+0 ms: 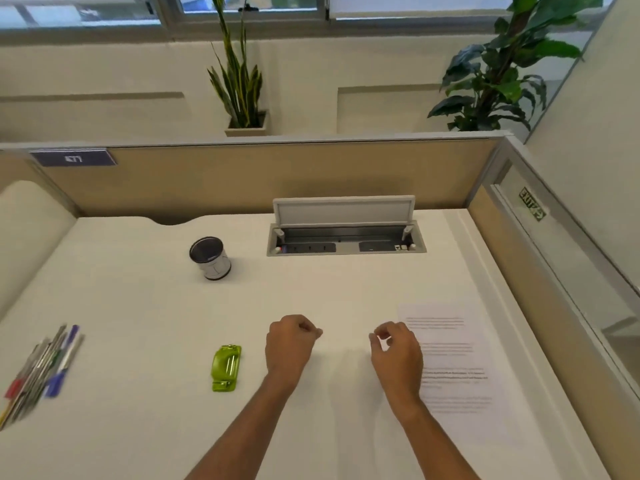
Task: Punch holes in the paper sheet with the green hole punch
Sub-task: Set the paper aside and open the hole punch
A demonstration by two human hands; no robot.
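A green hole punch (225, 368) lies on the white desk, left of my hands. A printed paper sheet (453, 358) lies flat at the right side of the desk. My left hand (290, 344) hovers over the desk just right of the punch, its fingers curled into a loose fist with nothing in it. My right hand (398, 355) is at the left edge of the sheet, partly over it, fingers bent and slightly apart, holding nothing.
Several pens and markers (41, 368) lie at the desk's left edge. A round cup-shaped holder (210, 258) stands toward the back. An open power socket box (346, 237) is set into the desk's rear. Partition walls (242, 178) bound the desk at back and right.
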